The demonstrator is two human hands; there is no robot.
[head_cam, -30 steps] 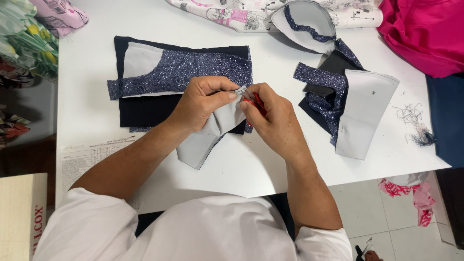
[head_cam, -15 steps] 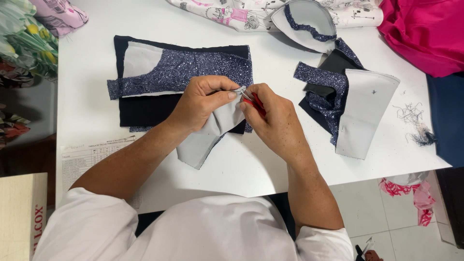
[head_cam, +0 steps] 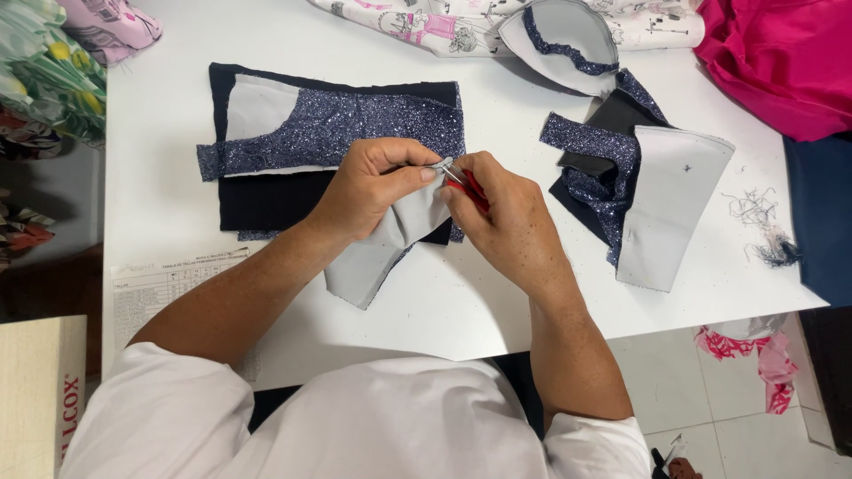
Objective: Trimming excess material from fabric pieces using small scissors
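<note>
Left hand [head_cam: 377, 186] has its grip pinched together on the upper edge of a grey fabric piece [head_cam: 382, 244], which hangs from the fingers down onto the white worktop [head_cam: 461, 293] just in front of the person. Right hand [head_cam: 497, 217] is clamped on a small red-handled tool [head_cam: 469, 184], probably thread snips, its metal tip touching the fabric edge beside the left thumb. Behind the hands lies a stack of glittery navy panels [head_cam: 328, 133]; a second glittery piece with grey lining [head_cam: 643, 191] lies to the right, well apart.
</note>
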